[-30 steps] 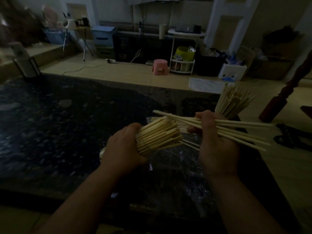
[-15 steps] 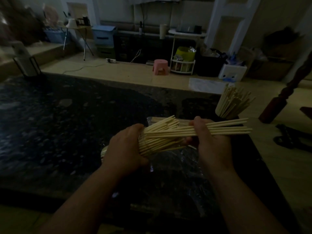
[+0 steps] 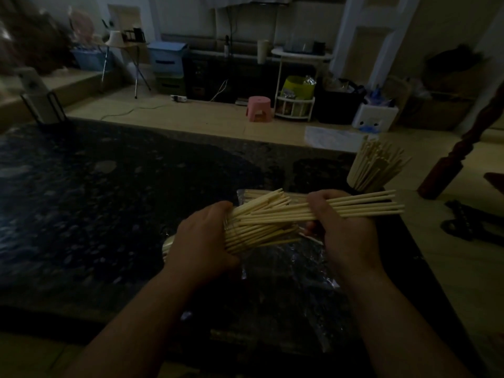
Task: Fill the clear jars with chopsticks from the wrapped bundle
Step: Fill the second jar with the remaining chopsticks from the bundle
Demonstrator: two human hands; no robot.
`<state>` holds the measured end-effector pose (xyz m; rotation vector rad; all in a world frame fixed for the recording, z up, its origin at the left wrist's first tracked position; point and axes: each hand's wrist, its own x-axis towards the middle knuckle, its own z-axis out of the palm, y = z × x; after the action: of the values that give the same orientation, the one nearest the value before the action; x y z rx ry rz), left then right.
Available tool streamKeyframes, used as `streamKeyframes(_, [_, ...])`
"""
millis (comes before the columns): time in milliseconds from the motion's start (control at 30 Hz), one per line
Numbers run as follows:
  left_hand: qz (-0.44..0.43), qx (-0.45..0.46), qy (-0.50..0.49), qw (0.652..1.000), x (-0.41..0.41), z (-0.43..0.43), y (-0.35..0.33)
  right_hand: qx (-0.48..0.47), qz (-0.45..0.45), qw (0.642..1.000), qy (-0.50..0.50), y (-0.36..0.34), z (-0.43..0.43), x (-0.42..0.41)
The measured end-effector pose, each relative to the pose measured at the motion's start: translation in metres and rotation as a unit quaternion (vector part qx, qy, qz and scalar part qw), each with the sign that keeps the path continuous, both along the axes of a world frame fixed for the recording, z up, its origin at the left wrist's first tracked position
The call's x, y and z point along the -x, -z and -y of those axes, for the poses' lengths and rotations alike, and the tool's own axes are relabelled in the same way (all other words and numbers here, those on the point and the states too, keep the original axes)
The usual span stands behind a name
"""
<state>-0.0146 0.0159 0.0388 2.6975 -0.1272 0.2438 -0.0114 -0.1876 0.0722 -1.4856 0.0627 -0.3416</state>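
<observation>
At centre frame, your left hand (image 3: 201, 241) grips the wrapped bundle (image 3: 259, 233) and your right hand (image 3: 346, 230) clasps a handful of chopsticks (image 3: 365, 207). Pull them out straight, with the bundle held steady.

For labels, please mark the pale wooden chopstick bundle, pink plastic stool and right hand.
pale wooden chopstick bundle (image 3: 259, 236), head view, stick shafts
pink plastic stool (image 3: 259, 101), head view, seat
right hand (image 3: 349, 236), head view, back

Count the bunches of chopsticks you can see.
3: a bundle in the left hand, a handful in the right hand, a bunch standing in a jar. Others may be hidden.
</observation>
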Motion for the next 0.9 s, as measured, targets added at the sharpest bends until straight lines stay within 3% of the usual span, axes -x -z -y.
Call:
streamKeyframes(333, [0.005, -0.022, 0.021, 1.0, 0.0, 0.003, 0.006, 0.049, -0.06, 0.996, -0.041, 0.018, -0.011, -0.003])
streamKeyframes(400, [0.008, -0.015, 0.022, 1.0, 0.0, 0.003, 0.005, 0.007, -0.081, 0.996, -0.03, 0.017, -0.013, -0.003])
streamKeyframes(500, [0.011, -0.011, 0.027, 1.0, 0.0, 0.005, 0.003, -0.144, -0.098, 0.984, -0.025, 0.012, -0.014, -0.006])
streamKeyframes(667, [0.015, -0.011, 0.04, 0.999, 0.001, 0.006, 0.004, -0.026, -0.083, 0.996, -0.001, 0.016, -0.018, -0.003])
streamKeyframes(767, [0.019, -0.009, 0.043, 0.999, 0.001, 0.006, 0.005, -0.063, -0.072, 0.995, 0.026, 0.014, -0.018, -0.006])
streamKeyframes(867, [0.013, -0.002, 0.037, 0.999, 0.001, 0.006, 0.004, -0.165, -0.062, 0.983, 0.059, 0.011, -0.014, -0.009])
streamKeyframes(900, [0.014, -0.002, 0.037, 0.999, 0.001, 0.006, 0.004, -0.154, -0.055, 0.985, 0.06, 0.012, -0.014, -0.009])
